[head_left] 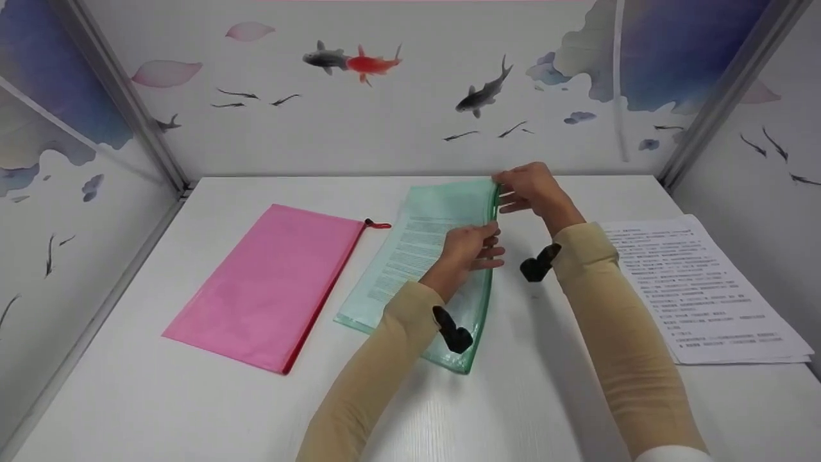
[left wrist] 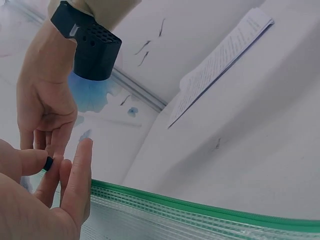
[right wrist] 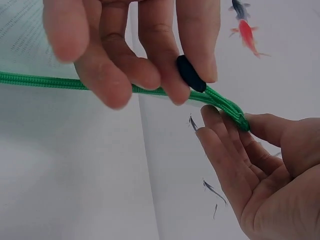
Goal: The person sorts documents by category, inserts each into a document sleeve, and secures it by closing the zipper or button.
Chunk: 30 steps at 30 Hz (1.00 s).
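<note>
A translucent green zip file bag lies on the table with printed sheets showing through it. My left hand is over its right side, thumb and index finger pinching the black zipper pull, the other fingers extended. At the far right corner, my right hand pinches the end of the bag's green zipper between thumb and fingers. In the left wrist view the green zipper edge runs away from my fingers. Part of the bag is hidden under the left forearm.
A pink zip file bag with a red zipper and red pull cord lies to the left. A stack of printed paper is on the right, partly behind the right sleeve. Decorated panels stand around the white table.
</note>
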Each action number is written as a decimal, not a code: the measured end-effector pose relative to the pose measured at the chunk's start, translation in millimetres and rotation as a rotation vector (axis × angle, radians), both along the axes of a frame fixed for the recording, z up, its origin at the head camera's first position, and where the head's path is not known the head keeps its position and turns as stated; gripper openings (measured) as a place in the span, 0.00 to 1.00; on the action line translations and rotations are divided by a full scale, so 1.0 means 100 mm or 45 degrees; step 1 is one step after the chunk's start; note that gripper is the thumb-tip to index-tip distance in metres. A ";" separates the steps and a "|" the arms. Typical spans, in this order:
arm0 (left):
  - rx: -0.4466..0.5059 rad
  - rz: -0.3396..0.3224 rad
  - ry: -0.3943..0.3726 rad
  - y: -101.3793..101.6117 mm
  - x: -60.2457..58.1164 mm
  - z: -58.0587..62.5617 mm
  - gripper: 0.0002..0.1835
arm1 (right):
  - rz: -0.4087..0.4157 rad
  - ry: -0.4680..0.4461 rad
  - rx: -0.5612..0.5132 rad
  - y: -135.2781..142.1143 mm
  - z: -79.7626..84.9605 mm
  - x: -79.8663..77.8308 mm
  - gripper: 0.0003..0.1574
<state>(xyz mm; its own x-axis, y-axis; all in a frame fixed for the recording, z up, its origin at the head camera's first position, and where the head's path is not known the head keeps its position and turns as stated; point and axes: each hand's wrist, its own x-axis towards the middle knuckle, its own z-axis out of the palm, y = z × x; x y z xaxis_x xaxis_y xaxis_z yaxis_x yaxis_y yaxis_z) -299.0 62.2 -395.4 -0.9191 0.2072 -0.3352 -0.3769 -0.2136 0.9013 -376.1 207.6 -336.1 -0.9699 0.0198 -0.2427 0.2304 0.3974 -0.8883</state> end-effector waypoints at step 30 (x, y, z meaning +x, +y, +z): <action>-0.076 -0.255 -0.088 -0.36 0.44 -0.24 0.16 | -0.153 0.005 -0.187 -0.04 -0.07 -0.02 0.27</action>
